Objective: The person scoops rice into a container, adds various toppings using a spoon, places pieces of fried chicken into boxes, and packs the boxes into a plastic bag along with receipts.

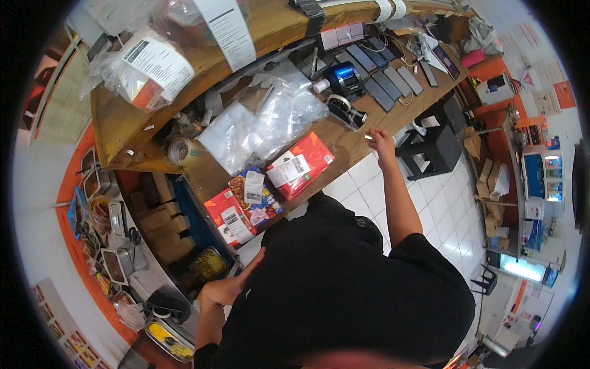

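My right hand [380,142] is raised beside the front edge of the wooden counter [343,150], its fingers closed on a small whitish piece [368,137], too small to identify. Near it a tape dispenser [343,113] stands on the counter. My left hand [233,286] lies low against my black shirt, fingers extended and nothing visible in it. Between my hands, at the counter's edge, lie a large red food box [318,154], a blue printed box [267,203] and a smaller red box [219,205], each with a white printed label. Behind them clear plastic bags [276,120] are heaped.
Several phones [382,85] lie beside a blue-black label printer [345,79]. A tape roll [179,150] sits at left. Above, a wooden shelf [203,69] holds a wrapped parcel [154,69]. Black stools [433,150] stand on the tiles; metal food trays [117,219] line the left.
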Demonstrator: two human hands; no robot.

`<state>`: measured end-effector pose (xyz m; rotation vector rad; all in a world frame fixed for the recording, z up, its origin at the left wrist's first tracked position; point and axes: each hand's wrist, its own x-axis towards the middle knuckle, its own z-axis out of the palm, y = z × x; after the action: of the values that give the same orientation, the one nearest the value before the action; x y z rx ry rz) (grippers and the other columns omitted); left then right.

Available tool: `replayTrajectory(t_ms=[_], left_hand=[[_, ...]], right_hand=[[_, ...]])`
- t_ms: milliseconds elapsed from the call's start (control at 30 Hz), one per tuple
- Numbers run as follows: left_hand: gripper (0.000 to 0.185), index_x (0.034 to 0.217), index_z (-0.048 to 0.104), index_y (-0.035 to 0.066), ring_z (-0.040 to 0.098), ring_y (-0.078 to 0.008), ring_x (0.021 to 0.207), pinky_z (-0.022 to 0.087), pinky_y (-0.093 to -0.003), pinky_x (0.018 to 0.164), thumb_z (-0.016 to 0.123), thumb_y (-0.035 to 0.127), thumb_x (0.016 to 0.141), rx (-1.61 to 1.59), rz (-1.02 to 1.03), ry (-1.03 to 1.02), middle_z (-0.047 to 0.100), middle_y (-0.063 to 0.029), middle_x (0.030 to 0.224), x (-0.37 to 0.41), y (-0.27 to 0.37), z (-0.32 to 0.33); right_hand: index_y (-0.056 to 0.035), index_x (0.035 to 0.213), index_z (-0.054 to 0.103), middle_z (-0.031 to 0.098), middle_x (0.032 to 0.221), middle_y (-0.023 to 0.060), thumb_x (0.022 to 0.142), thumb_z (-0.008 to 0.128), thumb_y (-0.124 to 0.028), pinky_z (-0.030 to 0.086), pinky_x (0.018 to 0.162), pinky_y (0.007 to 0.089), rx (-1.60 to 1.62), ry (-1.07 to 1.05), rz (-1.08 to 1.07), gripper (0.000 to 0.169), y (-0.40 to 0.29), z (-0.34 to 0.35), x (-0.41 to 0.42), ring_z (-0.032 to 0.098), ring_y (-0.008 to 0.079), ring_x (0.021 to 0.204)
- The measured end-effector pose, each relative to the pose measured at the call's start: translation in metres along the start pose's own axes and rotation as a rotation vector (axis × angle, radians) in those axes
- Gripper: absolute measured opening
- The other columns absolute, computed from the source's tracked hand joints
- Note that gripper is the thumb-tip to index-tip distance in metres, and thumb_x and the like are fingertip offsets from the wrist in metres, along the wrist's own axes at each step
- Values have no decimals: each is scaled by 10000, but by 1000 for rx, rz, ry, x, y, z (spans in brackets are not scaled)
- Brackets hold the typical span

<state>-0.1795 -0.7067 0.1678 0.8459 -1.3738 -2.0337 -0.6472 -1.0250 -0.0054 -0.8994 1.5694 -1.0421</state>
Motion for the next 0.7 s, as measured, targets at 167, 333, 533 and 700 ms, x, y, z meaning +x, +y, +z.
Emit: replayTrajectory(t_ms=[167, 333, 533, 700], left_hand=[[685, 1496, 222, 14, 280, -317, 1394, 230, -489, 1139, 472, 285, 919, -46, -94, 276, 252, -197, 1531, 56, -60, 63], [652, 1463, 285, -2, 379, -303, 1331, 317, -431, 1089, 554, 180, 898, -159, -216, 612, 335, -202, 1480, 112, -164, 130], [627, 1422, 361, -22, 498, -286, 1255, 421, -362, 1030, 652, 55, 872, -343, -341, 1079, 436, -209, 1419, 126, -283, 241], [502, 1348, 459, -44, 631, -235, 1090, 518, -302, 901, 657, 55, 897, -478, -532, 1509, 558, -176, 1307, 189, -263, 303]], right_hand=[[-19, 975, 674, 684, 874, 39, 885, 625, -131, 465, 637, 250, -150, -84, -277, 153, -48, 57, 134, 608, 115, 751], [-23, 918, 707, 714, 880, 145, 810, 655, -89, 528, 722, 361, -510, -249, -793, 137, -80, 165, 254, 691, 269, 796], [-56, 1019, 725, 685, 1111, 170, 846, 541, -213, 533, 880, 436, -1323, -388, -875, 298, -74, 244, 341, 657, 324, 1050], [-57, 1113, 683, 656, 1190, 156, 849, 565, -239, 538, 867, 429, -1436, -532, -855, 342, -57, 259, 370, 660, 306, 1027]])
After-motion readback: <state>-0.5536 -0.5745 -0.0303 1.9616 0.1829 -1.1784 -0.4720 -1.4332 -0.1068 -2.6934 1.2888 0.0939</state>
